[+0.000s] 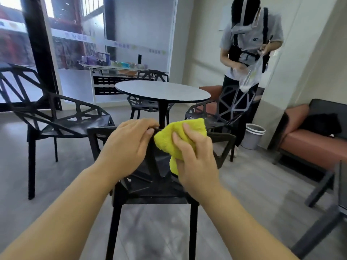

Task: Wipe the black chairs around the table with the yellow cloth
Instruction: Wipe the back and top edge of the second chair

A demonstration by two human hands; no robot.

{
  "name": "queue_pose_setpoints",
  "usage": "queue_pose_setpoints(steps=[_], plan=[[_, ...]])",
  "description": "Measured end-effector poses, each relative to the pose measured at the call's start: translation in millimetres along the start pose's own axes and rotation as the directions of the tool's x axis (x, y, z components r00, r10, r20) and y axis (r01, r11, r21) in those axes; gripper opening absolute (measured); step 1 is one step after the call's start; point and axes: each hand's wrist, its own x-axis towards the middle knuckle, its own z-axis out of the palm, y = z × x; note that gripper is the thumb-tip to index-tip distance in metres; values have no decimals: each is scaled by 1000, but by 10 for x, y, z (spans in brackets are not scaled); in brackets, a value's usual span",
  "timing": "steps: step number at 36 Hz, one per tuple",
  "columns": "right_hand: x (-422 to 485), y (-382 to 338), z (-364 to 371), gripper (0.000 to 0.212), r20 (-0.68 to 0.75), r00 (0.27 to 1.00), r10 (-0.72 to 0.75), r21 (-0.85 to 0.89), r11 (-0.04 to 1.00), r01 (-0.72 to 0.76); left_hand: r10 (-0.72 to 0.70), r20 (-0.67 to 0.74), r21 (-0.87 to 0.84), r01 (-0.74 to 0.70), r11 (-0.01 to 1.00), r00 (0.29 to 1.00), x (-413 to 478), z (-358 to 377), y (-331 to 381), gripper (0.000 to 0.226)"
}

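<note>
Four black chairs are ringing the round bench [163,91], and the nearest chair [155,196], at 6 o'clock of the bench, is the one getting wiped. The left hand [129,147] is clenching the top rail of its backrest, fingers curling over the edge and steadying it. The right hand [195,160] is grasping the yellow cloth [167,137], which is lying folded over that same rail at 3 o'clock of the left hand, one flap hanging down under the palm. Judging by this, the step in hand is the backrest rail of the first chair, with its open struts and seat probably waiting. The next move is likely calling for a firm slide along the rail toward 3 o'clock, then down the angled struts. The left chair [62,121] at 9 o'clock, the far chair [152,76] at 12 and the right chair [221,109] at 3 are standing untouched, another person [251,44] standing just behind the last
</note>
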Motion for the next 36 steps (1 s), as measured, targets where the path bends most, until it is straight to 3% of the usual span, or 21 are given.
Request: queue_pose_setpoints(steps=[3, 6, 10, 15, 18, 21, 24, 29, 36], plan=[[-74, 130, -91, 46, -48, 998, 34, -48, 998, -36, 26, -16, 36, -26, 999, 1000, -104, -58, -99, 31], [-191, 314, -191, 45, -73, 976, 206, -17, 978, -207, -35, -38, 88, 38, 995, 999, -185, -73, -122, 35], [-328, 404, -210, 40, -20, 878, 479, 80, 876, -476, -60, -87, 84, 67, 994, 994, -144, -101, -61, 23], [-330, 256, -112, 35, -57, 809, 586, 218, 798, -562, 12, -92, 66, -6, 998, 996, -143, -99, -17, 23], [-352, 84, -56, 39, -119, 863, 490, 231, 859, -456, 22, -81, 42, -19, 999, 996, -157, -82, 10, 35], [-339, -49, 32, 46, -130, 928, 348, 181, 929, -323, 7, -82, 19, -6, 1000, 997, -161, -88, 8, 33], [-270, -134, 106, 49, -148, 935, 322, 179, 938, -295, -27, -79, -17, 26, 1000, 997, -163, -107, -37, 30], [-206, -129, 190, 46, -111, 985, 132, 45, 991, -127, -52, -91, -33, 50, 998, 995, -180, -108, -252, 32], [-118, -223, 353, 42, -146, 988, 44, 30, 999, -40, -191, -112, 31, 195, 980, 975, -215, -111, -637, 30]])
